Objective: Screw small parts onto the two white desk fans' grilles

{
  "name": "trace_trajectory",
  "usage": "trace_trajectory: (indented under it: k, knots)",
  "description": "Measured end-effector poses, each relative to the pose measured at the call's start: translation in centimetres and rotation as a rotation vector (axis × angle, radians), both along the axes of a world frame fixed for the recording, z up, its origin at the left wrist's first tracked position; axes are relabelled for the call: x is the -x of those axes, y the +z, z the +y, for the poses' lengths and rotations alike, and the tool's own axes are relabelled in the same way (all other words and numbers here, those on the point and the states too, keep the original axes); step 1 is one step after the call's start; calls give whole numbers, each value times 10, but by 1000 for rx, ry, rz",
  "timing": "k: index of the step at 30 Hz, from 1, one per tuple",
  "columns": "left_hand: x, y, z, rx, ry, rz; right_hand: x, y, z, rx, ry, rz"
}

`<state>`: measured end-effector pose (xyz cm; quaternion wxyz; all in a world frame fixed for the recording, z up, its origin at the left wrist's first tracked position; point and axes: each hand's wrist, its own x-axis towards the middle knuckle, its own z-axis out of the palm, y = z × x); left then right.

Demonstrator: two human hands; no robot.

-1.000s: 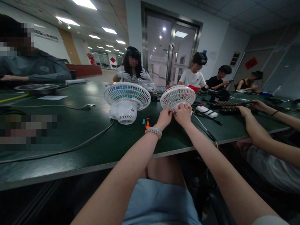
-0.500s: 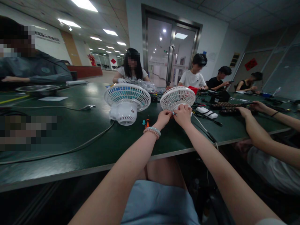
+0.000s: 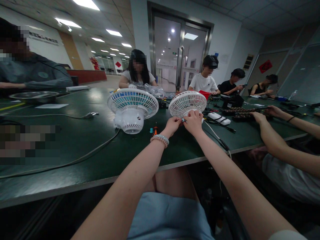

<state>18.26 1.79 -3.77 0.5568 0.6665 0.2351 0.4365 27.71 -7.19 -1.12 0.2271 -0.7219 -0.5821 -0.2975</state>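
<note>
Two white fans lie on the green table with their cages facing away from me. At the smaller right fan [image 3: 188, 100], my left hand [image 3: 172, 126] and my right hand [image 3: 194, 122] meet in front of its rear housing. Fingertips of both hands are pinched on a small light-blue piece [image 3: 183, 120], whose kind I cannot make out. My right fingers also cover much of the housing. The larger left fan [image 3: 132, 116] stands apart from my hands. Left of my left wrist are an orange-handled screwdriver [image 3: 155, 130] and a small teal cap [image 3: 151, 130].
A grey cord [image 3: 100, 146] runs left across the table [image 3: 82, 133]. On the right lie a white power strip [image 3: 219, 118] and dark cables. A co-worker's hands [image 3: 260, 118] are at dark strips to my right. More people sit across the table.
The whole view has shifted slightly, so things appear a little further left. Both hands keep their pinch at the right fan, with hardly any finger movement.
</note>
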Motion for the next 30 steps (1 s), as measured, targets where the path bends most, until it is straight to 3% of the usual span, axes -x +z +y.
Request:
trace_trajectory:
  k: [4,12,18,30]
  knots:
    - [0,-1,0,23,-16,-4,0,0,0,3,1,3]
    - [1,7,-12,286,-110,-118,-1,-1,0,31,-12,0]
    - [1,13,-13,431,-105,-131,-1,0,-1,35,-9,-2]
    - [-6,11,-12,368,-31,-41,0,1,-3,54,-19,-2]
